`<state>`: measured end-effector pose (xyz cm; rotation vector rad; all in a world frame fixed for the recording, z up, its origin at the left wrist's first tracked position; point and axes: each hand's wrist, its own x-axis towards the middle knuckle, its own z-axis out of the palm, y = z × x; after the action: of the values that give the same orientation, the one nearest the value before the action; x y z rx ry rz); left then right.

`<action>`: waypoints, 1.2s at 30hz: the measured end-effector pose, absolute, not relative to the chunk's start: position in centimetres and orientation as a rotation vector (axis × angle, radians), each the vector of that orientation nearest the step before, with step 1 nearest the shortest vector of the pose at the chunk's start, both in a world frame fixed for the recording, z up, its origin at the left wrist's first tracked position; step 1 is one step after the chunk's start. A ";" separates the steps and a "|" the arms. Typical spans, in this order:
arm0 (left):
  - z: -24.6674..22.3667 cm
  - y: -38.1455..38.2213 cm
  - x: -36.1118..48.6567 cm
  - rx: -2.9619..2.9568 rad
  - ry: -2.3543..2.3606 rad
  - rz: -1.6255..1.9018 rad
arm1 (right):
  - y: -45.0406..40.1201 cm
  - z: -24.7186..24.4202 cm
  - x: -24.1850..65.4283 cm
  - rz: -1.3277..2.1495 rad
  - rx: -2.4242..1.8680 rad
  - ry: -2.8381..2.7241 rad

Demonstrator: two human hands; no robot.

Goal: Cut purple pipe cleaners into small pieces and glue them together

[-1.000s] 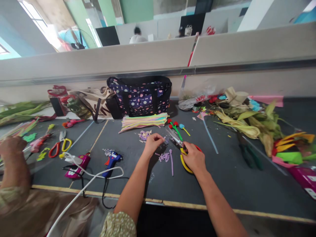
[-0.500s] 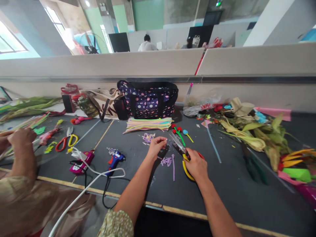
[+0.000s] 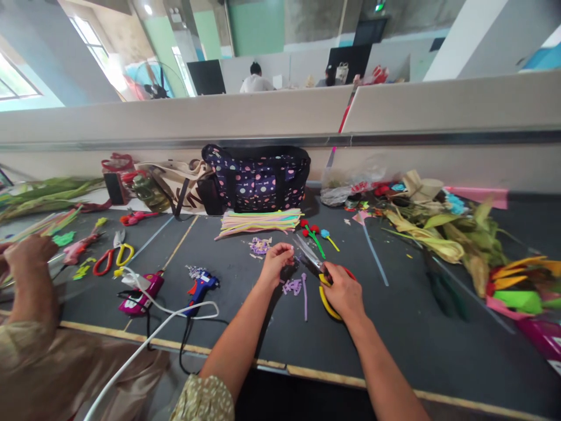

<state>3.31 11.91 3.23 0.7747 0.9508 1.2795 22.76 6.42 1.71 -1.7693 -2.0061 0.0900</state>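
Note:
My right hand (image 3: 343, 291) grips a pair of scissors (image 3: 311, 255) with red and yellow handles, its blades pointing up and left. Close to the blade tips, my left hand (image 3: 277, 264) is closed in a pinch; whatever sits at its fingertips is too small to make out. Below the hands lie short purple pipe cleaner pieces (image 3: 291, 287) and a longer purple pipe cleaner (image 3: 305, 298), upright in view. A heap of purple and cream snippets (image 3: 260, 245) is just behind my left hand. Red balls on a green stem (image 3: 314, 238) and a blue-topped yellow stem (image 3: 331, 240) rest beyond the scissors.
A bundle of pastel pipe cleaners (image 3: 258, 222) lies before a patterned bag (image 3: 263, 181). To the left are a blue glue gun (image 3: 202, 291), a magenta glue gun (image 3: 142, 295), a white cable and other scissors (image 3: 114, 251). Another person's hand (image 3: 33, 257) works there. Dried husks (image 3: 442, 234) lie right.
The whole view has shifted slightly, with things sitting a little further left. My hands and the scissors keep nearly the same places over the table.

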 end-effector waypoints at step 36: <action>3.7 11.6 3.9 0.762 0.918 1.277 | 6.4 2.1 22.2 0.094 -1.753 -2.155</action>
<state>3.90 11.61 3.68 0.7618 0.9179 1.2773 22.17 6.39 2.07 -1.7532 -2.1552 0.0942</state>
